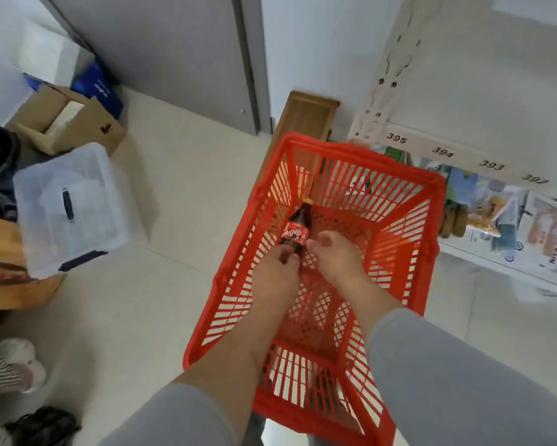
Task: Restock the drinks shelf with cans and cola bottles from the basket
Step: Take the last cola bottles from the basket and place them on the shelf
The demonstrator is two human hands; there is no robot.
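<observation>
Looking down from head height, a red basket point(396, 226) sits on a pale floor point(161, 220). Inside it, at the far left of the bottom, lies one cola bottle point(298, 226) with a red label, its cap pointing away. The left hand point(275, 278) reaches into the basket and its fingertips point(288, 257) pinch the bottle's near end. The right hand point(338, 255) is just beside the bottle on the right, fingers loosely curled and holding nothing; whether it touches the bottle is unclear. Both arms wear grey sleeves. To the right stands a white shelf point(464, 149) with number tags 395 to 392 and blurred packets below. On the left are a clear lidded bin point(71, 207) and an open cardboard box point(68, 123).
</observation>
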